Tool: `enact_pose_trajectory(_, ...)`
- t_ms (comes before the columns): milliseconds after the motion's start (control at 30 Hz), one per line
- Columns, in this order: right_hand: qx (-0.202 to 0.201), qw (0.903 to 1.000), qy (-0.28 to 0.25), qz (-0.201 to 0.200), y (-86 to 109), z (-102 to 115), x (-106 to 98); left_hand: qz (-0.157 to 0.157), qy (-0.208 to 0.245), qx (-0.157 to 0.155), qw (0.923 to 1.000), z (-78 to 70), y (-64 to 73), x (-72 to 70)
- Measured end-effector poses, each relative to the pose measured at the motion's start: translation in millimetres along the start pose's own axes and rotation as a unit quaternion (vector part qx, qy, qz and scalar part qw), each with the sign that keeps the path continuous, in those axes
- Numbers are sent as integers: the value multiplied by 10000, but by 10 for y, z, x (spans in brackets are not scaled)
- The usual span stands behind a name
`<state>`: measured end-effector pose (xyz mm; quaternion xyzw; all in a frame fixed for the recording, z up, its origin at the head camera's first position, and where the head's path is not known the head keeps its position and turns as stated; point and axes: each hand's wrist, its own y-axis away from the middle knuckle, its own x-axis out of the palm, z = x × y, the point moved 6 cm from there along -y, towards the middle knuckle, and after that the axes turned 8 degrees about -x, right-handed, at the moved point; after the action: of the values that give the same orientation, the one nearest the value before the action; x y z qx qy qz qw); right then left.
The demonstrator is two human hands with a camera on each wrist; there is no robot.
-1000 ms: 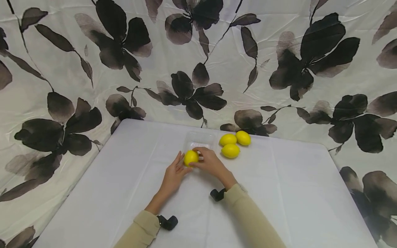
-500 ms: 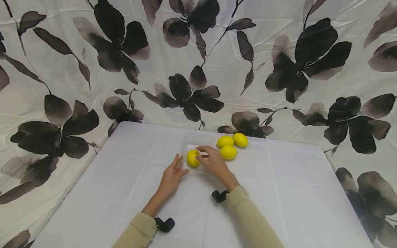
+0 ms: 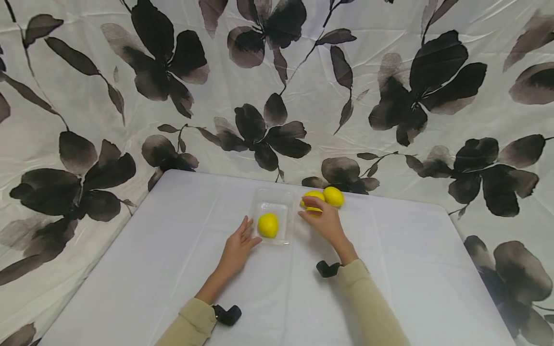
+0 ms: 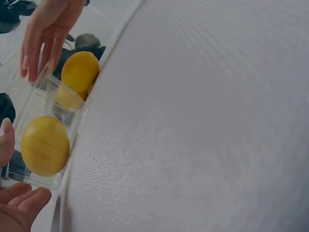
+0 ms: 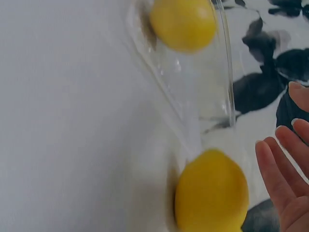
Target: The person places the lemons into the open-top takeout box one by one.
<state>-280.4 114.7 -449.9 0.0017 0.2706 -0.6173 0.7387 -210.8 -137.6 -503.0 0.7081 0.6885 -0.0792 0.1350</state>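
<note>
A lemon (image 3: 268,225) lies inside a clear plastic tray (image 3: 283,235), towards its near end. My left hand (image 3: 235,249) is at the tray's near left corner, fingers and thumb extended around it; whether they touch the wall I cannot tell. My right hand (image 3: 327,223), holding nothing, hovers over the loose lemons right of the tray, its fingers apart. One of these, the far-right lemon (image 3: 333,196), is in plain sight, while the hand partly hides the others. In the right wrist view, a loose lemon (image 5: 212,193) sits beside the fingers, apart from them.
A white cloth covers the table (image 3: 411,269). Behind its far edge hangs a floral curtain (image 3: 346,115), close to the tray and loose lemons. Small black wrist cameras sit on both wrists, the left camera (image 3: 228,315) low over the cloth.
My right hand lowered the lemon into the tray, let it go and moved right to the loose lemons. My left hand has stayed by the tray's left side.
</note>
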Motion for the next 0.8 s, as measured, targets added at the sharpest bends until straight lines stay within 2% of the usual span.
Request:
enact_pose_trajectory(267,291,9989,146,-343,100,-235,-347,-15,-4,26,10000,9,2,-13)
enact_pose_trajectory(400,638,9966,259,-452,151,-369,-466,-15,17,2,10000,23,0,-12)
enact_pose_trajectory(600,1055,9938,352,-81,215,-562,-457,-47,-109,-72,9999,46,1,-23)
enact_pose_trajectory(800,1141,9935,-55,-10,226,-673,-429,-33,-91,-18,10000,25,-7,-17)
